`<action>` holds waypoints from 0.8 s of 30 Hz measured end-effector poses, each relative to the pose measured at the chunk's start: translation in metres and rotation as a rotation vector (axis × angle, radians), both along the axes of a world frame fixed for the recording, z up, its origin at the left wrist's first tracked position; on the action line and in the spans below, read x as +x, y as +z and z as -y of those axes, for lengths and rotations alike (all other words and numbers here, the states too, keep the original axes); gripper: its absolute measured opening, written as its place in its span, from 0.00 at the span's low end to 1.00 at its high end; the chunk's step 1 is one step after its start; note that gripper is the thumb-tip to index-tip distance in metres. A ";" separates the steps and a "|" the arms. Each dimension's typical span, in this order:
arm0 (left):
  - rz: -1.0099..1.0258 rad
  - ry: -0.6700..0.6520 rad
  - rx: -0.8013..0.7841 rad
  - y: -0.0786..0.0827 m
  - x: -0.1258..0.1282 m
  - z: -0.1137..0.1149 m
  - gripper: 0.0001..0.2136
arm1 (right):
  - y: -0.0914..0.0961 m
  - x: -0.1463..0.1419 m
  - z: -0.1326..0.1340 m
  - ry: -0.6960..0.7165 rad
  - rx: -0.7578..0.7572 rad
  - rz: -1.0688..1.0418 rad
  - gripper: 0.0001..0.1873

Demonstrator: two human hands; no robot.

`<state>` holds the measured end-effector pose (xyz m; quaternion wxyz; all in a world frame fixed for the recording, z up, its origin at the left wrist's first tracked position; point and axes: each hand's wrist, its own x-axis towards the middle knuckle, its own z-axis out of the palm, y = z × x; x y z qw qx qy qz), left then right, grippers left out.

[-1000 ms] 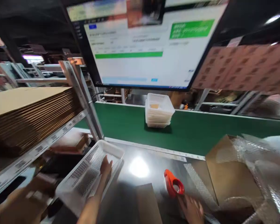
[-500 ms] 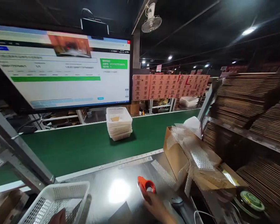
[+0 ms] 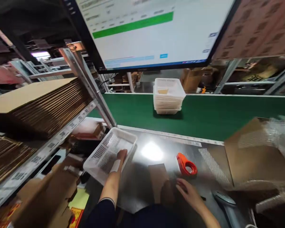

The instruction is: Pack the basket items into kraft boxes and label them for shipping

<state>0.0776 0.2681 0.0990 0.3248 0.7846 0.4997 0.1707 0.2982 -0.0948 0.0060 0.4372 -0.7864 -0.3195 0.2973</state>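
Resting inside the white perforated plastic basket, left side of the steel tabletop — left hand, fingers curled, can't tell if gripping. Right hand free, fingers parted, just near of the orange-red ring-shaped tape dispenser. Best to lift clear of the rim — silver metal post crowds far left; open room lies right, toward the flat brown cardboard piece.
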 end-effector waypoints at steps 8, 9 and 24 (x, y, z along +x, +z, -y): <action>-0.027 0.056 0.151 -0.018 -0.010 -0.025 0.09 | -0.009 0.002 0.059 -0.234 0.016 -0.199 0.26; 0.003 0.059 0.216 -0.014 -0.009 -0.022 0.09 | 0.000 0.004 0.053 -0.228 0.040 -0.194 0.27; 0.584 -0.812 0.231 -0.015 0.019 0.155 0.10 | 0.141 -0.008 -0.078 0.393 0.326 0.057 0.18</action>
